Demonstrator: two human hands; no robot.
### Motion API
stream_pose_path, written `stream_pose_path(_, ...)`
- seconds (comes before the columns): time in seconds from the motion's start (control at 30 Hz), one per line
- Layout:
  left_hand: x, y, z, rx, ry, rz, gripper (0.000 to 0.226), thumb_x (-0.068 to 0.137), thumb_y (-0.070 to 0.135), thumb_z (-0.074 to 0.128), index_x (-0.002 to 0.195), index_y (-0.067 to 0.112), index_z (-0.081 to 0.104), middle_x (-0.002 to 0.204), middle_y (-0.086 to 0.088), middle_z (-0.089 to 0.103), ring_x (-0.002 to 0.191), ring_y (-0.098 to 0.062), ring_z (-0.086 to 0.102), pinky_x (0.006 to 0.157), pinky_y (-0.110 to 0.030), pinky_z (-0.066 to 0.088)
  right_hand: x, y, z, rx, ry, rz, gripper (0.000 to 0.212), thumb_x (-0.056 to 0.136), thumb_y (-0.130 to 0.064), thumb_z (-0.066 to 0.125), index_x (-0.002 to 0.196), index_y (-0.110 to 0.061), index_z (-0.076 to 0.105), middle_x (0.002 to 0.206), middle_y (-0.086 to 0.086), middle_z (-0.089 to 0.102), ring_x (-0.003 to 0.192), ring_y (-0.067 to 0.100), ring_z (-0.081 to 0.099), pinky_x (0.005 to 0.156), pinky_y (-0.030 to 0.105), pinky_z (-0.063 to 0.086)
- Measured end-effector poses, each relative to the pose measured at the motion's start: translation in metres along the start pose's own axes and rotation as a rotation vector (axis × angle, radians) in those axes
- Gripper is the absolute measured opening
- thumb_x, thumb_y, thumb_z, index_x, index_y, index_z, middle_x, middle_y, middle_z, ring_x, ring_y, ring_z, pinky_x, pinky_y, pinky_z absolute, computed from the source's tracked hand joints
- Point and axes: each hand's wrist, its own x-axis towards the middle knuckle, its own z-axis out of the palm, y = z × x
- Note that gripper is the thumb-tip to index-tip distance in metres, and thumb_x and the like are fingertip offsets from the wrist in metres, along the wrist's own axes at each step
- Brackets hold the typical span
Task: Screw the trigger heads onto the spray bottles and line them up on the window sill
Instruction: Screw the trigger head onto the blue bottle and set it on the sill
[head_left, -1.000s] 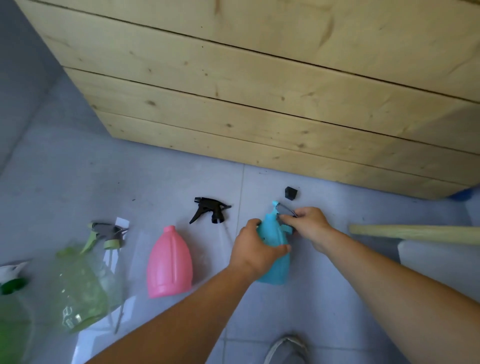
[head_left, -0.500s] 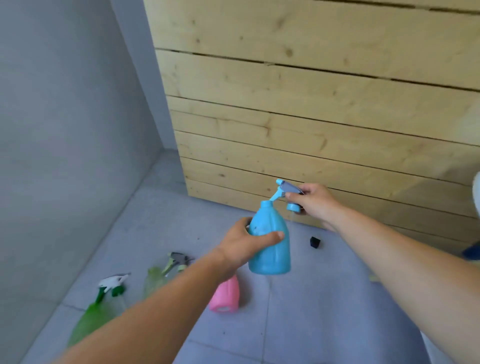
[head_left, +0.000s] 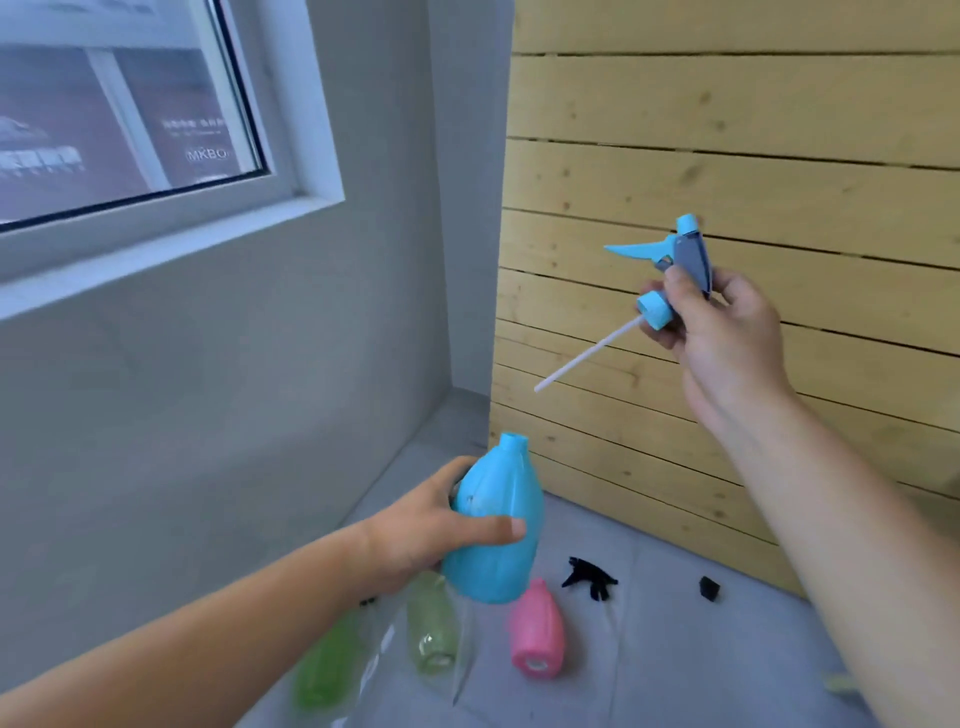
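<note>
Hands apart: your left hand (head_left: 415, 540) grips bottle (head_left: 493, 525); right hand (head_left: 722, 332), at 2 o'clock, grips trigger head (head_left: 675, 260).

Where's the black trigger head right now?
The black trigger head lies on the grey floor in the lower middle of the head view, just right of the pink bottle and left of a small black cap, near the wooden wall.
</note>
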Motion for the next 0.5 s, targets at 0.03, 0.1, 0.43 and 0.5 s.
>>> stream_pose_path(0.03,-0.008,-0.002,-0.005,0.007,0.014,0.005,0.065,0.072,0.023,0.09,0.128,0.034,0.059,0.118,-0.005,0.076,0.108,-0.025,0.076,0.094,-0.049,0.061,-0.008,0.0,0.006,0.01,-0.032,0.018,0.014,0.092,-0.021,0.065,0.103,-0.012,0.062,0.093,0.005,0.076,0.087,0.023,0.071,0.078,0.034,0.06)
stream_pose_path(0.1,-0.02,-0.006,-0.013,0.016,0.045,0.019,0.062,0.076,0.018,0.09,0.127,0.032,0.059,0.112,-0.003,0.078,0.098,-0.019,0.077,0.079,-0.036,0.064,-0.023,0.002,0.016,0.017,-0.091,0.053,0.013,0.093,-0.019,0.064,0.103,-0.012,0.062,0.096,0.008,0.075,0.086,0.023,0.072,0.075,0.032,0.059)
stream_pose_path(0.43,-0.028,-0.002,-0.021,0.069,0.028,0.105,0.07,0.071,0.025,0.09,0.132,0.038,0.057,0.117,-0.002,0.076,0.104,-0.02,0.076,0.088,-0.037,0.063,-0.058,0.031,0.037,-0.116,-0.279,0.143,0.011,0.091,-0.015,0.066,0.102,-0.01,0.064,0.088,0.007,0.076,0.087,0.02,0.072,0.078,0.035,0.06)
stream_pose_path(0.5,-0.027,-0.001,-0.023,0.064,0.0,0.104,0.07,0.072,0.028,0.089,0.133,0.041,0.056,0.12,-0.002,0.075,0.108,-0.022,0.075,0.094,-0.041,0.062,-0.064,0.039,0.04,-0.134,-0.377,0.215,0.016,0.09,-0.014,0.067,0.106,-0.009,0.065,0.088,0.007,0.077,0.089,0.023,0.073,0.084,0.039,0.06)
